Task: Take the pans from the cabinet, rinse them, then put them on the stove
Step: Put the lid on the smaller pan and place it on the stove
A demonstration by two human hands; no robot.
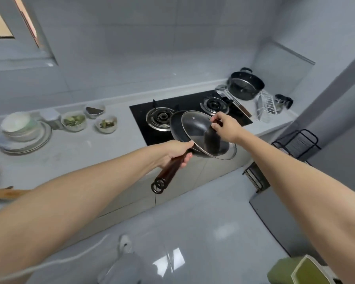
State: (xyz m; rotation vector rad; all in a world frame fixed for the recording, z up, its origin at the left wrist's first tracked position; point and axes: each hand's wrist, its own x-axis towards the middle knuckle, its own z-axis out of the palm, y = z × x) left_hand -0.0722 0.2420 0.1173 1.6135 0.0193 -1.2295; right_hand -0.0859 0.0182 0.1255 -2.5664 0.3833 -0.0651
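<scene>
Head view, catalogued left to right. At nine o'clock on the counter (74, 148): stacked plates (25, 136), then three small bowls (90, 119) of greens.

My left hand (175, 153) — fingers curled round the dark wooden handle (168, 173) of the frying pan (184, 128). Pan carried in the air, tilted, over the front edge of the counter. Its long axis runs from the handle's ring end at seven o'clock up to the bowl at one o'clock.

Glass lid (208, 135) — lying askew across the pan mouth, hanging off toward four o'clock.

My right hand (226, 127) — pinching the lid at its far rim.

Stove (143, 113): black glass hob, directly behind the pan at twelve o'clock. Left burner (159, 118) nearest, partly hidden by the pan rim; right burner (214, 104) further, at one o'clock. A short forward carry, I judge, lands the pan on the left burner.

At two o'clock, beyond the hob: a black pot (245, 85), a wire rack (266, 107).
</scene>
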